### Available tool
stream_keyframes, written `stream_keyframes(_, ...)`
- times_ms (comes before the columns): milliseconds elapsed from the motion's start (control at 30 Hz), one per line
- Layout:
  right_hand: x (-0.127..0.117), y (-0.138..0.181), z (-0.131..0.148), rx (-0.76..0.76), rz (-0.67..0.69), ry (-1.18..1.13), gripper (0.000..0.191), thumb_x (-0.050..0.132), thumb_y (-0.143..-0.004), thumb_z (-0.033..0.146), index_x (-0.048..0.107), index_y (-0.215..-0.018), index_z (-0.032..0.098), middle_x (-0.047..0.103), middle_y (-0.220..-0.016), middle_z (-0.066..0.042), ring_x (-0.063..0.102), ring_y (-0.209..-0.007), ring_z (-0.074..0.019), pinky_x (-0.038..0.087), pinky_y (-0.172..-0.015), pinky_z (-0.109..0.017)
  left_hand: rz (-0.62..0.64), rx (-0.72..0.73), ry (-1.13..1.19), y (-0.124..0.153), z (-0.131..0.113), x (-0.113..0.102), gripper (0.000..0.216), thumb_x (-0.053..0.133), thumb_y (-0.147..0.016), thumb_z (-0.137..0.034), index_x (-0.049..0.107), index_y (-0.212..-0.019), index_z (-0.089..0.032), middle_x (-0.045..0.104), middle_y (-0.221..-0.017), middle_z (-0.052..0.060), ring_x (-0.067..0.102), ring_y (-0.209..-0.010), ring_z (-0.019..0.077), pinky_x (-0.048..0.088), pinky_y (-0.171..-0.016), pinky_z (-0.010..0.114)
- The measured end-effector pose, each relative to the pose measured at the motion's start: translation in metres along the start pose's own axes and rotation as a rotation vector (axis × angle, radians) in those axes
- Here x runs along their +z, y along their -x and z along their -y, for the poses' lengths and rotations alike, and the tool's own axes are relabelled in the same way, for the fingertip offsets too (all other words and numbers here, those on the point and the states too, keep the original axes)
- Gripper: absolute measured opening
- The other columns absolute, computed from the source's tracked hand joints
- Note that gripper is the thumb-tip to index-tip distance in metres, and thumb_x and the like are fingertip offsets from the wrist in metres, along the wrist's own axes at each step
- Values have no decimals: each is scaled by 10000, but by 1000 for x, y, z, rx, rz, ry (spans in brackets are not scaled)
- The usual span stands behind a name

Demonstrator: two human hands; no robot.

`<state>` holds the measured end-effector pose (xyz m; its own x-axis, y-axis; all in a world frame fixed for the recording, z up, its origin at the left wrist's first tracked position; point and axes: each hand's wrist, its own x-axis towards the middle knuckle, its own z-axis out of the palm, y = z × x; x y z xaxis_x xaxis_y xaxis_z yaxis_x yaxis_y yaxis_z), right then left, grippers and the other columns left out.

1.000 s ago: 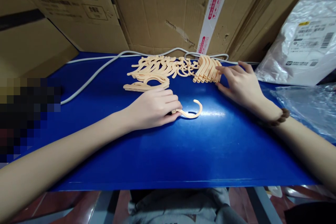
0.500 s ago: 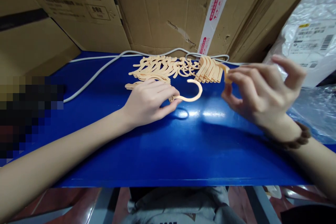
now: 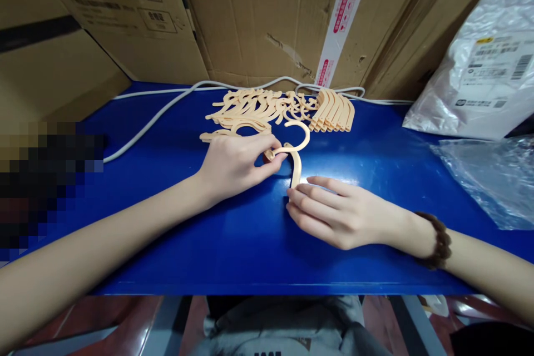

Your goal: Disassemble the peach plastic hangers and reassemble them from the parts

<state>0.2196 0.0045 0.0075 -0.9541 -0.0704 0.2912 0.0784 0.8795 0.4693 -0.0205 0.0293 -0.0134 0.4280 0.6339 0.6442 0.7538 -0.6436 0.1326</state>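
My left hand (image 3: 240,158) pinches the base of a cream plastic hanger hook (image 3: 306,136), whose curve opens to the left above the fingertips. Lower right of it, my right hand (image 3: 334,208) grips the lower end of a cream curved hanger arm (image 3: 296,167). The arm's upper end is right at the hook's base; whether the two touch I cannot tell. Behind my hands lie a heap of cream hanger pieces (image 3: 246,103) and a neat row of curved hanger arms (image 3: 334,111). My left hand hides part of the nearest pieces.
A white cable (image 3: 156,117) runs behind the pieces on the blue table (image 3: 258,256). Cardboard boxes (image 3: 267,16) stand along the back and left. On the right are a white plastic parcel (image 3: 467,83) and a clear plastic bag (image 3: 492,178).
My right hand has come left and down from beside the row of arms, bringing the curved hanger arm to the hook. My left hand has tilted the hook slightly up and left.
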Motion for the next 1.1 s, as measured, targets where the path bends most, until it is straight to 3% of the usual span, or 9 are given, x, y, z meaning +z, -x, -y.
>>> stream_keyframes(200, 7, 1, -3, 141, -34, -132, 214, 481, -1017, 139, 693, -1048, 134, 754, -1048, -84, 693, -948, -181, 539, -872, -339, 13, -5, 47, 1, -5, 2, 193, 606, -960, -366, 689, -894, -205, 674, -659, -23, 611, -570, 124, 353, -543, 247)
stream_keyframes(333, 10, 3, -11, 483, -68, -367, 290, 529, -1013, 282, 617, -1253, 146, 748, -1029, -94, 688, -903, -204, 540, -761, -348, 8, -104, 92, -5, -11, 0, 206, 646, -939, -406, 700, -912, -208, 667, -626, -37, 593, -532, 118, 358, -534, 234)
stream_keyframes(433, 13, 2, -19, 724, -120, -643, 423, 522, -1015, 333, 515, -1417, 200, 696, -1249, -101, 670, -1070, -213, 536, -908, -370, 90, -163, 102, -14, -17, 1, 234, 648, -933, -431, 700, -915, -204, 684, -636, -30, 600, -528, 128, 328, -511, 236)
stream_keyframes(533, 18, -1, -29, 899, -189, -873, 334, 486, -1025, 311, 608, -1321, 214, 687, -1291, -65, 649, -1155, -207, 498, -1004, -367, 217, -230, 87, -24, -23, 5, 247, 671, -916, -437, 690, -932, -191, 730, -720, -1, 660, -614, 173, 327, -529, 249)
stream_keyframes(700, 34, -5, -46, 1130, -280, -968, 227, 538, -968, 294, 719, -1036, 177, 744, -956, -32, 668, -874, -178, 511, -822, -319, 338, -307, 52, -35, -29, 10, 395, 648, -900, -577, 655, -1026, -202, 762, -837, 16, 711, -782, 235, 374, -611, 278)
stream_keyframes(900, 52, 0, -56, 1235, -414, -1165, 162, 635, -868, 268, 690, -981, 165, 675, -816, -8, 598, -727, -126, 479, -698, -268, 491, -303, -134, -34, -39, 5, 416, 626, -912, -557, 617, -1057, -167, 741, -927, 45, 692, -783, 234, 319, -565, 288)
stream_keyframes(1100, 50, 2, -54, 1189, -421, -1254, 199, 711, -831, 257, 682, -1008, 171, 688, -851, -13, 629, -781, -128, 501, -697, -260, 605, -302, 3, -31, -30, -9, 267, 682, -873, -398, 623, -1046, -204, 720, -950, 1, 655, -797, 213, 330, -603, 282)
